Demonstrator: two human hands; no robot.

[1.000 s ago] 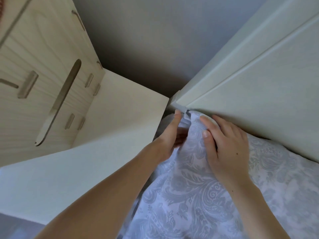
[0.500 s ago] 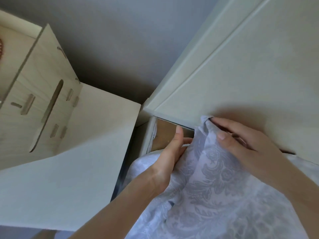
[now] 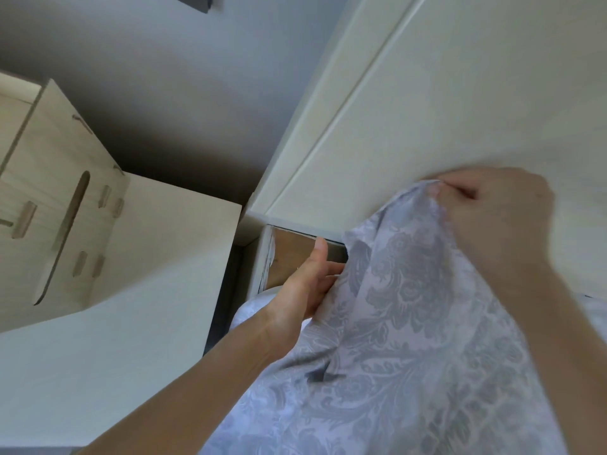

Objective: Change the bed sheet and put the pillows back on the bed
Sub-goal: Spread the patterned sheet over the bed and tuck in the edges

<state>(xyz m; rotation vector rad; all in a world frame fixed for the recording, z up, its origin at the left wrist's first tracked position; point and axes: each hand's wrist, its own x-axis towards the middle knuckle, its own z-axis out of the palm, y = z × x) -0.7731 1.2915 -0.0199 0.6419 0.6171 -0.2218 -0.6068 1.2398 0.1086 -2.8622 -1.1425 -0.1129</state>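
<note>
A pale lilac bed sheet (image 3: 410,323) with a grey floral pattern covers the bed's head corner. My right hand (image 3: 492,221) pinches the sheet's corner and holds it lifted against the white headboard (image 3: 427,110). My left hand (image 3: 308,284) reaches under the raised sheet at the mattress corner, thumb up, its fingers partly hidden by the cloth. Where the sheet is lifted, a brown wooden bed base (image 3: 292,254) shows. No pillows are in view.
A white bedside table (image 3: 138,290) stands close on the left, with a narrow dark gap (image 3: 226,290) between it and the bed. A light wooden box (image 3: 59,208) with slots sits on it. The grey wall (image 3: 164,77) is behind.
My right hand has pulled the sheet corner up and to the right, off the mattress corner. The wooden base has come into sight, and my left hand has slid under the cloth.
</note>
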